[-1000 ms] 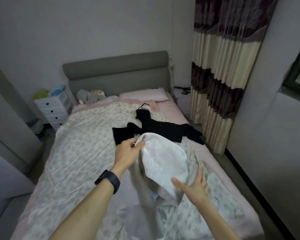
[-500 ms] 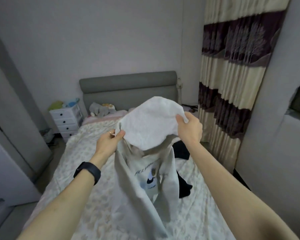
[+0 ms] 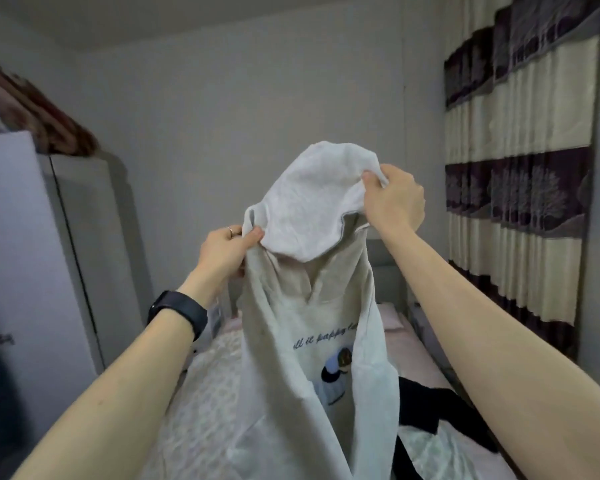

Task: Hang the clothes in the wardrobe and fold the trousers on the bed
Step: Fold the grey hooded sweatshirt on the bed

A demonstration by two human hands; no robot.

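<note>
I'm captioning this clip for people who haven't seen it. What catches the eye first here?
A pale grey hooded sweatshirt with a printed figure fills the centre, held up by its hood: the left hand pinches one edge, the right hand grips the other, higher up. At lower right a black garment lies on the pale patterned bedspread, and a cream-and-dark striped curtain hangs along the right.

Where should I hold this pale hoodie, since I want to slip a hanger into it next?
Probably grip the hoodie at both shoulders, just below the hood, coming in from the outer sides. The left hand pinches near the neck, but the right hand holds the hood's rim higher up, so the body hangs unevenly and the neck opening looks collapsed.
</note>
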